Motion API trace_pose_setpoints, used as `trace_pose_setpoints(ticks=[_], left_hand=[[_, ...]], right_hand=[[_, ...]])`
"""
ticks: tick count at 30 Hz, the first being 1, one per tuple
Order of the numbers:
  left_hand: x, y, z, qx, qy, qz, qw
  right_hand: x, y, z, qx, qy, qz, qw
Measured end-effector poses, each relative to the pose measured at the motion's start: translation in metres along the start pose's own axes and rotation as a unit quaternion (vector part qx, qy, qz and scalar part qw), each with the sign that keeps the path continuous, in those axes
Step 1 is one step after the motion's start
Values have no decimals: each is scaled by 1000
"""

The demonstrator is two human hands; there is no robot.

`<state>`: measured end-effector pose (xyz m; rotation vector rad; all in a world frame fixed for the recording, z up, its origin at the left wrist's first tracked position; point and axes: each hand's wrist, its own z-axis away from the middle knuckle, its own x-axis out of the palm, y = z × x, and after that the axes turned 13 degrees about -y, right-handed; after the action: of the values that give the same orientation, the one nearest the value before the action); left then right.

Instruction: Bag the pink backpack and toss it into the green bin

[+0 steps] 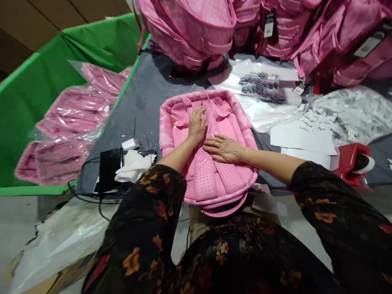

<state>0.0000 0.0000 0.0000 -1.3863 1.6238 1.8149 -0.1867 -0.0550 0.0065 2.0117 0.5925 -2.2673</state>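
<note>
A pink backpack point(183, 118) lies flat on the grey table point(147, 90), back panel and padded straps facing up. My left hand point(197, 123) rests on its upper middle with the fingers curled down against the straps. My right hand point(222, 148) lies flat across the middle of the backpack, fingers stretched out and pointing left. Neither hand holds anything. My dark flowered sleeves cover the near edge of the table.
A green bin point(27, 94) at left holds pink backpacks wrapped in clear plastic point(70, 122). More pink backpacks point(196, 32) are piled at the back. Bagged tags point(260, 85), white paper sheets point(303, 136), a red tape dispenser point(355, 161), a black device point(110, 169) with a white charger point(131, 143) lie around.
</note>
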Motion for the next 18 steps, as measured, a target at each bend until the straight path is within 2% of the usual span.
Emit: trace_pose_setpoints(ticks=[2,3,4,5,7,8,10,13,16,18], left_hand=[[-19,21,39,46,-53,15,997],[-28,32,62,93,-114,28,989],[-36,44,86,158,-211,40,964],[-42,53,107,227,-303,37,925],[-40,64,139,304,-401,2,864],[-34,65,146,316,-417,-17,852],[-12,59,148,299,-391,-42,869],[19,41,134,257,-296,-62,918],[32,33,129,214,-224,-83,947],[32,34,131,167,-187,-84,964]], right_hand=[[12,16,-6,29,-1,-11,1000],[18,20,-8,33,3,-19,999],[22,23,-9,34,9,-27,999],[26,23,-10,34,15,-34,999],[31,22,-10,39,32,-47,998],[33,22,-10,46,45,-52,997],[37,25,-11,62,73,-61,994],[38,33,-16,89,119,-81,986],[26,25,-17,122,179,-93,972],[11,5,-10,73,185,-66,978]])
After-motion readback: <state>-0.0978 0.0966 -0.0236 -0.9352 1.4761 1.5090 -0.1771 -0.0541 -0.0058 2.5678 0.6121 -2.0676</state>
